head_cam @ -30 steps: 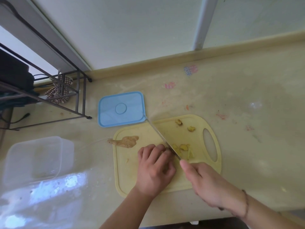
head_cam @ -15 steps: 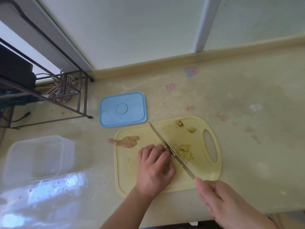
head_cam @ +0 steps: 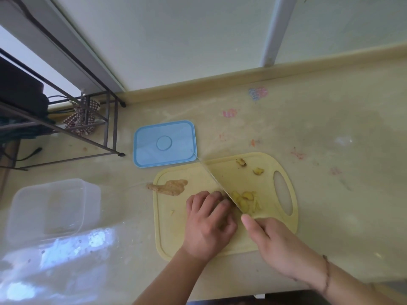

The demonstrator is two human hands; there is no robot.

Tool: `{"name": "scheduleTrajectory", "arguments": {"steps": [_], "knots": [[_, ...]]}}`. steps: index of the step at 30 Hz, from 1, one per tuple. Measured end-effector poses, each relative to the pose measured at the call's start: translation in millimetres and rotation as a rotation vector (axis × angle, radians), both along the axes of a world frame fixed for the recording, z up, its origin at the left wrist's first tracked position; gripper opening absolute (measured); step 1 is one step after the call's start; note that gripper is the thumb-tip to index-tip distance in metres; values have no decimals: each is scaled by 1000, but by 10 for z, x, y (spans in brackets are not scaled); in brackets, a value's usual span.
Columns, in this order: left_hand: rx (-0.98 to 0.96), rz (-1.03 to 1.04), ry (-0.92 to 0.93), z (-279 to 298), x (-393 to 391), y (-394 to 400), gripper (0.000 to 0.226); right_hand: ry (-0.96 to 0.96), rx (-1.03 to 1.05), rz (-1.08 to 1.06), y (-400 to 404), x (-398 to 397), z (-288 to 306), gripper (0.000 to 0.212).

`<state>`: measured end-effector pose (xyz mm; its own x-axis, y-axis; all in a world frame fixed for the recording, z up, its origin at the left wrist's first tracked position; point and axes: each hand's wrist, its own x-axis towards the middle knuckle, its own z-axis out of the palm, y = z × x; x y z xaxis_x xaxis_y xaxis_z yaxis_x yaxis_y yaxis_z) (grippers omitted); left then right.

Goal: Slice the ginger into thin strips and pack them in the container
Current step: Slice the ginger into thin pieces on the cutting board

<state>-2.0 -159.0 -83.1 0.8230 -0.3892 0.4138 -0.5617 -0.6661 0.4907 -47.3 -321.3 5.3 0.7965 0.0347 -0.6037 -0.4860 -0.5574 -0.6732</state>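
A yellow cutting board [head_cam: 176,238] lies on the counter. My left hand [head_cam: 208,223] sits on it with curled fingers, holding down a ginger piece that is mostly hidden beneath them. My right hand [head_cam: 271,241] grips a knife [head_cam: 214,179], forefinger along the blade's back; the blade runs up-left beside my left fingertips. Cut ginger slices [head_cam: 245,199] lie just right of the blade. An uncut ginger root [head_cam: 170,187] rests at the board's left edge. The clear container [head_cam: 47,211] stands at the left.
A blue lid [head_cam: 164,143] lies beyond the board, close to the knife tip. Two small ginger bits [head_cam: 248,166] sit near the board's far edge. A dark wire rack [head_cam: 72,126] with a checked cloth stands at the back left. The counter's front edge is just below my wrists.
My right hand has pushed the knife forward again after drawing it back; the tip now reaches the blue lid's corner. My left hand has stayed on the ginger.
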Motion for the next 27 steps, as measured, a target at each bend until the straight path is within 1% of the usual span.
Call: {"name": "scheduleTrajectory", "arguments": {"steps": [3, 6, 10, 11, 14, 19, 22, 25, 27], "knots": [[22, 2, -11, 37, -12, 17, 17, 15, 59, -32, -16, 125, -2, 59], [71, -9, -3, 69, -43, 73, 24, -1, 88, -61, -113, 55, 55, 59], [40, -39, 19, 46, -32, 90, 33, 102, 203, -120, -235, -70, 81, 58], [41, -45, 19, 52, -17, 74, 33, 96, 184, -120, -243, -95, 90, 58], [47, -46, 15, 78, 14, 23, 33, 2, 55, -75, -243, -183, 108, 59], [25, -44, 14, 43, 17, 18, 38, -23, -77, -63, -196, -333, 170, 65], [29, -42, 30, 27, 20, 25, 34, -39, -108, -62, -183, -380, 187, 67], [37, -37, 38, 14, 26, 26, 28, -72, -117, -47, -181, -423, 182, 73], [37, -36, 41, 8, 25, 27, 27, -81, -113, -37, -181, -436, 199, 70]]}}
